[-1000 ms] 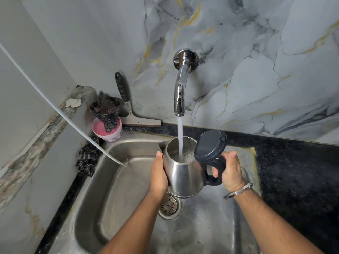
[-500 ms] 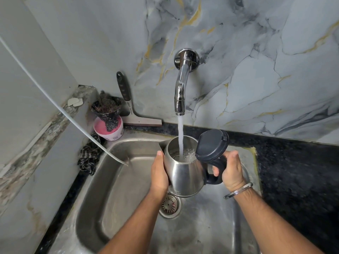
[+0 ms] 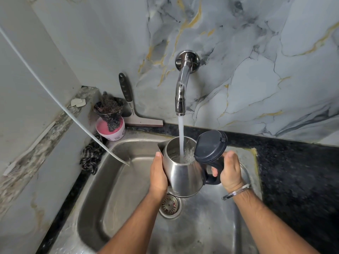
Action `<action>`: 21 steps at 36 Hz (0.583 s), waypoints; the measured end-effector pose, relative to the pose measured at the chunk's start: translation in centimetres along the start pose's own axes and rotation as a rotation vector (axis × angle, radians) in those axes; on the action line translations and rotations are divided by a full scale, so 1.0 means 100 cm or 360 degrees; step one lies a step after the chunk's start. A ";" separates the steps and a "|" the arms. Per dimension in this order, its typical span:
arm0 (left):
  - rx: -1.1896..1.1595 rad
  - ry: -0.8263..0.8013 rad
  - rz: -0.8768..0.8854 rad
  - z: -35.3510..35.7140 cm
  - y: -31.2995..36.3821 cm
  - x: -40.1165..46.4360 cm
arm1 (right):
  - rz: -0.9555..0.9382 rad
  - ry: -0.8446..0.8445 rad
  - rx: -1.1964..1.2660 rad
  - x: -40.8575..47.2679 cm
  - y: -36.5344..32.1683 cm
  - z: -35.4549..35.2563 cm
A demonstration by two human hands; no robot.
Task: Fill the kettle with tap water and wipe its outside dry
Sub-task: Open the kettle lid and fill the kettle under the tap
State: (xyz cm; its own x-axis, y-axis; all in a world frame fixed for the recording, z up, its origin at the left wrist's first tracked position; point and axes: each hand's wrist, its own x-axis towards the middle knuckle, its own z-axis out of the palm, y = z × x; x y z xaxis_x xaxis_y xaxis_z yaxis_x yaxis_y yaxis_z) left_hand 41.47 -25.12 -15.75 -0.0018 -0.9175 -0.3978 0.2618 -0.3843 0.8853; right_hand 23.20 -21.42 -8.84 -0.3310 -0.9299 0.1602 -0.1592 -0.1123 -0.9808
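Observation:
A steel kettle (image 3: 183, 176) with its dark lid (image 3: 211, 145) flipped open hangs over the steel sink (image 3: 117, 195), just above the drain (image 3: 170, 205). Water streams from the chrome wall tap (image 3: 181, 92) straight into the kettle's mouth. My left hand (image 3: 158, 174) is pressed flat against the kettle's left side. My right hand (image 3: 229, 169) is wrapped around the black handle; a metal bangle sits on that wrist.
At the sink's back left stand a pink tub (image 3: 111, 130) with a dark scrubber (image 3: 109, 105), a squeegee (image 3: 135, 109) against the wall and a checked cloth (image 3: 91, 156). A white hose (image 3: 60, 105) slants down into the sink. Black granite counter (image 3: 293, 171) lies right.
The kettle stays under the running tap in both hands; the view has shifted very slightly, and the water inside keeps churning.

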 end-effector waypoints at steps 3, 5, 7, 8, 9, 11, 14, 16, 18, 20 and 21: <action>-0.0005 -0.0014 -0.0003 -0.001 -0.002 0.000 | 0.0043 -0.0024 0.0032 -0.002 -0.001 0.000; -0.0001 -0.0013 0.0002 -0.002 -0.002 -0.001 | 0.0047 -0.0023 0.0024 -0.003 0.000 0.000; -0.0009 0.0004 -0.0004 -0.001 -0.002 -0.002 | 0.0039 -0.0020 0.0025 -0.004 0.000 -0.001; -0.0011 0.0009 -0.0004 -0.001 -0.002 -0.002 | 0.0038 -0.0020 0.0027 -0.004 0.000 -0.001; -0.0010 0.0004 -0.0003 -0.001 -0.002 -0.002 | 0.0039 -0.0017 0.0029 -0.004 -0.001 0.000; 0.0003 -0.0003 0.0000 -0.001 -0.002 -0.002 | 0.0038 -0.0011 0.0041 -0.004 -0.002 0.000; 0.0006 0.0002 0.0004 -0.002 -0.002 -0.001 | 0.0028 -0.0015 0.0052 -0.004 -0.002 0.001; 0.0009 -0.0008 0.0000 -0.002 -0.002 0.000 | 0.0027 -0.0024 0.0057 -0.004 -0.002 0.001; 0.0007 -0.0015 0.0007 -0.003 -0.003 0.000 | 0.0038 -0.0036 0.0065 -0.004 -0.003 0.001; -0.0010 -0.0007 0.0018 -0.003 -0.002 -0.001 | 0.0048 -0.0051 0.0060 -0.004 -0.003 0.001; -0.0024 -0.0006 0.0020 -0.003 -0.002 -0.001 | 0.0053 -0.0053 0.0050 -0.004 -0.003 0.001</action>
State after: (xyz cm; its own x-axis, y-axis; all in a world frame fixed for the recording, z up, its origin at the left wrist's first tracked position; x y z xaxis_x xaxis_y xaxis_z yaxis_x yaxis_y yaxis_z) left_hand 41.70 -24.92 -15.90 -0.0019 -0.9226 -0.3858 0.2766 -0.3712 0.8864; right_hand 23.49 -21.07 -8.63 -0.3042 -0.9445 0.1240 -0.1188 -0.0916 -0.9887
